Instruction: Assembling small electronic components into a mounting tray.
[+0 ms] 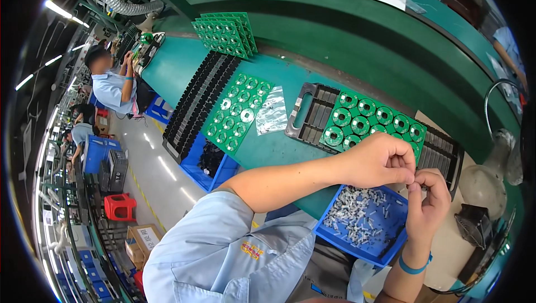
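Observation:
My left hand (381, 160) and my right hand (427, 202) meet fingertip to fingertip over a blue bin (335, 240) of small grey parts (357, 213). Both pinch something tiny between the fingers; I cannot make out what it is. Just beyond the hands a green circuit board panel (368, 120) with round ring components lies on a black slotted tray (312, 114). A second green panel (237, 112) with round parts lies further left on the green bench.
A long black tray (195, 105), a clear plastic bag (272, 110) and a stack of green panels (226, 32) sit on the bench. A small black fan (474, 226) stands at right. Other workers sit at left and across the bench. A blue bin (209, 160) hangs at the bench edge.

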The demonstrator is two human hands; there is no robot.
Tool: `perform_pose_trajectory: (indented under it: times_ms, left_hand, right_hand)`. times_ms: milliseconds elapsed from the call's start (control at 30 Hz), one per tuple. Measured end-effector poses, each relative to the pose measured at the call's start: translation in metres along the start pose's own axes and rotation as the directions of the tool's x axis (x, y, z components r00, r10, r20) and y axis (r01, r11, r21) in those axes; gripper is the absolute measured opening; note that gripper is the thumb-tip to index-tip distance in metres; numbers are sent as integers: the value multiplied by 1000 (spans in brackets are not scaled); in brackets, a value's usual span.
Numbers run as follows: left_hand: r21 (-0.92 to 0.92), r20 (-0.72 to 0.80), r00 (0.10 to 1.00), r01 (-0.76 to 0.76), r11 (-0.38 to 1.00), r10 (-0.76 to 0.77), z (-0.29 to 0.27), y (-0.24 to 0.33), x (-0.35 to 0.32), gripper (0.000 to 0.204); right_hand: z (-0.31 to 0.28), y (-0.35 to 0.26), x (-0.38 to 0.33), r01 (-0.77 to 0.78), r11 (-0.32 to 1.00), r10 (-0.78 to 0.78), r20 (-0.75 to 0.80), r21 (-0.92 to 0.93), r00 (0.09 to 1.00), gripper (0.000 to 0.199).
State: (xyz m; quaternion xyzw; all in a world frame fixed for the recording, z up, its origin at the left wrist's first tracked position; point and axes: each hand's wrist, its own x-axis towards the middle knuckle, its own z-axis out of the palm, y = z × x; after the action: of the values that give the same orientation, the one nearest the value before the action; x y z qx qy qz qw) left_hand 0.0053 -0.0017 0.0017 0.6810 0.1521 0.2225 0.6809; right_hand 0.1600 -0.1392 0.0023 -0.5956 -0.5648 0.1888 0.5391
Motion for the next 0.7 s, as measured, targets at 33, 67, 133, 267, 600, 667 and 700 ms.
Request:
perform_pose_trajectory:
  times_ms: [33, 67, 133, 267, 600, 667, 700]
  left_hand:
    - [-6, 3, 1000, 2, 1000, -2, -1, 1, 1, 6]
    - [-12, 5, 1000, 4, 1000, -4, -2, 1, 2, 6]
    - [-22, 3, 1000, 7, 1000, -7, 0, -2, 3, 6]
    - [-55, -5, 1000, 14, 998, -14, 1, -4, 1, 8]
    - [578, -48, 724, -542, 610, 688, 11, -11, -2, 17]
    - [571, -54, 710, -555, 605, 702, 11, -13, 3, 17]
    - [553, -61, 708, -562, 615, 703, 14, -13, 5, 17]
  right_hand:
    - [0, 0, 0, -6, 1000, 6, 1, 4, 1000, 14]
    - [1, -1, 1, -12, 1000, 12, 2, 8, 1000, 15]
    - [0, 1, 0, -12, 1000, 12, 1, 7, 1000, 15]
    - [1, 4, 0, -10, 1000, 10, -2, 5, 1000, 14]
    - [-6, 10, -7, -372, 850, 372, 75, 374, 925, 10]
    - [-8, 10, -7, -370, 847, 380, 53, 381, 924, 10]
    - [-10, 8, -11, -381, 844, 397, 37, 377, 917, 10]
